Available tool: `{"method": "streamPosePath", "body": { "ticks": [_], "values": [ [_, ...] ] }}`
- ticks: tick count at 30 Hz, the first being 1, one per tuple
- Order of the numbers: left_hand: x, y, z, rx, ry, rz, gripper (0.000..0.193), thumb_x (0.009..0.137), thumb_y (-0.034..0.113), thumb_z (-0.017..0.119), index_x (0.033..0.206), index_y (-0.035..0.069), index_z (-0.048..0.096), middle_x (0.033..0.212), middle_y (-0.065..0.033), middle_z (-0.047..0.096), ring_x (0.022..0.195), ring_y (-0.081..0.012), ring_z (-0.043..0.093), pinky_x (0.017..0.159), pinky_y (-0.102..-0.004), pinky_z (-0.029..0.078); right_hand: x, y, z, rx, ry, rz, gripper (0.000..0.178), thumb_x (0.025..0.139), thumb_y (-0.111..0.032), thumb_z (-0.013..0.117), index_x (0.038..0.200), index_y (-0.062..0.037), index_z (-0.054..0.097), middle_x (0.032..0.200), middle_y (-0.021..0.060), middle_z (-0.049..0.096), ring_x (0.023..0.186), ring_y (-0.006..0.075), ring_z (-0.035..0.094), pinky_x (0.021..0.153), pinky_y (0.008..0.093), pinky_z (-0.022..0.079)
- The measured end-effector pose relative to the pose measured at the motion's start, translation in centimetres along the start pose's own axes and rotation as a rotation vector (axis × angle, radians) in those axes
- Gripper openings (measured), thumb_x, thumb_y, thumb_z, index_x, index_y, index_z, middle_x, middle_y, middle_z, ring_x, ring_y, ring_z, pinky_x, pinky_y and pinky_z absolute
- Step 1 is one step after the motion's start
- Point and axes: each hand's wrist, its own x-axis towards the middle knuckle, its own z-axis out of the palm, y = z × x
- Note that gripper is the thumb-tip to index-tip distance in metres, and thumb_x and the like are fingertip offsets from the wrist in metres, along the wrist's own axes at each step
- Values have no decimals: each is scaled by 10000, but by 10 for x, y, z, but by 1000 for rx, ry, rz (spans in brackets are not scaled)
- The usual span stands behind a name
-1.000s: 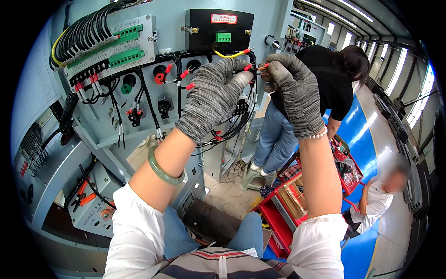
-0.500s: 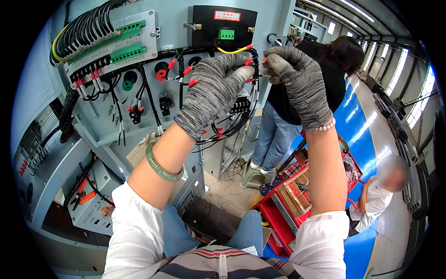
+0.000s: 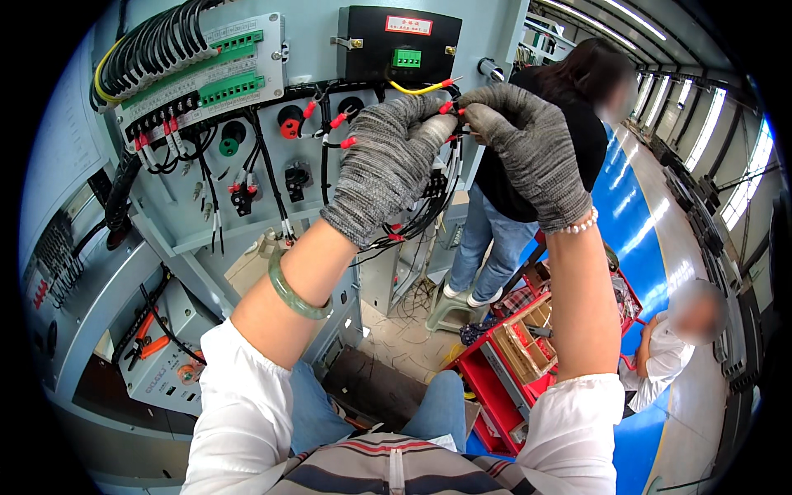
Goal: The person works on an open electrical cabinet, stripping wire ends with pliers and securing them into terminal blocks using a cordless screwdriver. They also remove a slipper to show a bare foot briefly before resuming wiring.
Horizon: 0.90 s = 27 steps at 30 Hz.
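Head view: both gloved hands sit slightly lower than before, left hand (image 3: pixel 388 165) and right hand (image 3: pixel 528 148) fingers still closed on red-tipped wires (image 3: pixel 450 111). Exact wire ends appear hidden between the fingertips.

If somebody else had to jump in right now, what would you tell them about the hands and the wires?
Left hand: gloved, closed around a bundle of black wires with red ends.
Right hand: gloved, fingers pinching a red-tipped wire end beside the left hand.
Both are raised at the grey panel, below the black box.
Done: some wires already sit in the green terminal strips.
Left: several red-tipped ends hang loose.
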Motion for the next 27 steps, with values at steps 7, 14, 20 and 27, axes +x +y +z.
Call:
{"method": "streamPosePath", "body": {
  "ticks": [7,14,20,27],
  "values": [
    [-30,8,-1,46,47,39,374,858,185,601,1192,24,557,644,47,435,580,-32,446,525,-209,420,-34,-2,-19,100,340,-72,220,855,-139,616,1017,8,632,888,55,657,817,106,601,751,250,486],
    [-120,-66,19,-1748,-475,-651,394,925,316,510,1165,4,517,890,-80,587,776,-144,569,698,-241,483,-80,-18,-3,-209,-80,-93,154,805,-115,629,924,-24,666,801,92,657,755,175,628,701,287,497],
    [-132,-46,51,-1423,100,-997,589,922,463,406,1220,-40,468,1126,-165,562,1053,-279,538,967,-399,412,-111,9,4,-293,-442,29,197,795,-155,640,963,-53,656,847,126,643,766,259,622,732,345,499],
    [-134,-55,51,-1471,-41,-927,648,915,502,393,1265,-42,441,1159,-183,546,1083,-300,522,978,-394,402,-119,16,22,-484,-503,-54,203,791,-215,658,943,-80,668,847,99,619,770,263,605,713,350,495]
  ]
}}
